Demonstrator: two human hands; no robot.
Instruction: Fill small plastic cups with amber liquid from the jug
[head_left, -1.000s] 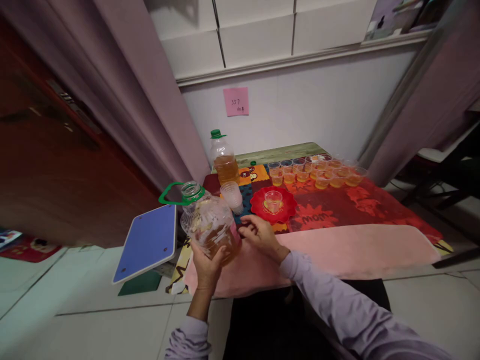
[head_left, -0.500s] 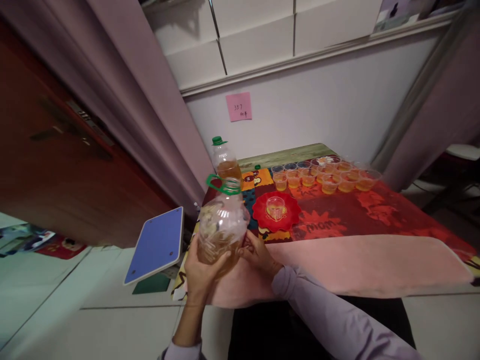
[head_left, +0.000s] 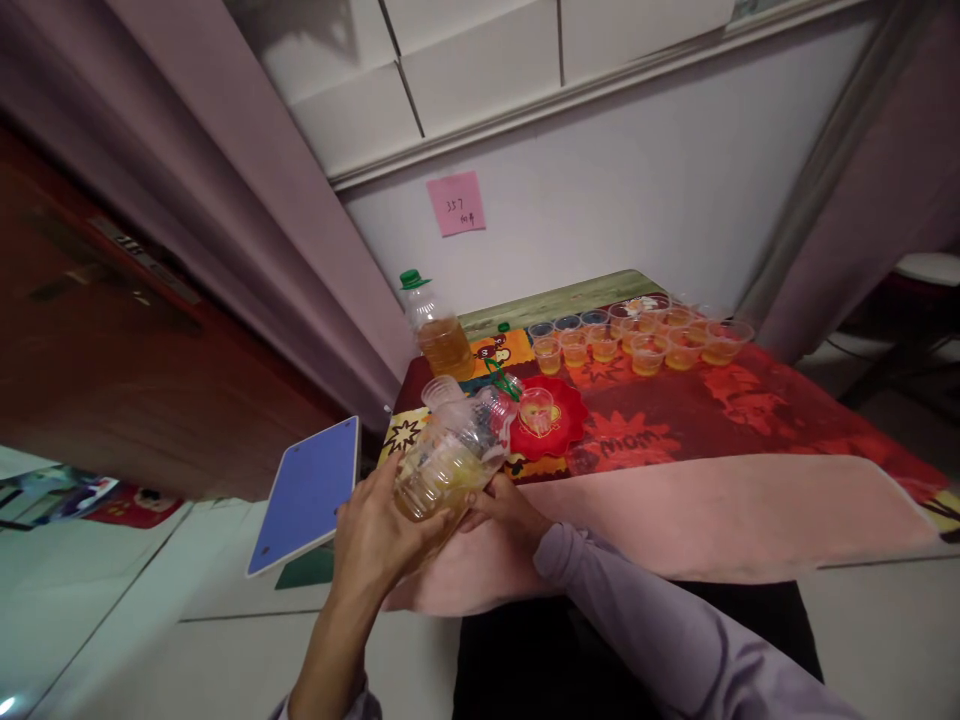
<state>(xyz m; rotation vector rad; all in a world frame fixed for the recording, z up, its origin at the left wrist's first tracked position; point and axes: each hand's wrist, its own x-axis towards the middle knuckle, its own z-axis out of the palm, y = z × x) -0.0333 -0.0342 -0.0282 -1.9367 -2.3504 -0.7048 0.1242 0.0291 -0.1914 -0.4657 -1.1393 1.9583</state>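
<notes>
- Left hand point(head_left: 375, 530) grips the base of a large clear plastic jug with amber liquid point(head_left: 450, 455), tipped mouth-first toward a small clear plastic cup point(head_left: 537, 408) on a red scalloped plate point(head_left: 564, 430).
- Right hand point(head_left: 504, 505) closed under the jug, fingers partly hidden.
- Jug is over the table's near left corner, above the pink towel point(head_left: 675, 515).
- Row of filled cups point(head_left: 637, 345) along the far edge, green-capped bottle point(head_left: 435, 330) at the far left corner.

A: so what did the jug point(head_left: 450, 455) look like?

B: clear ribbed plastic jug, some yellow-amber liquid pooled in its lower end, green ring handle at the neck. It was tipped way over, mouth pointing at the small clear cup point(head_left: 537, 409).

A: and the cup?

B: upright on a red scalloped plate point(head_left: 564, 432), near the table's left edge, a bit back from the front edge.
</notes>
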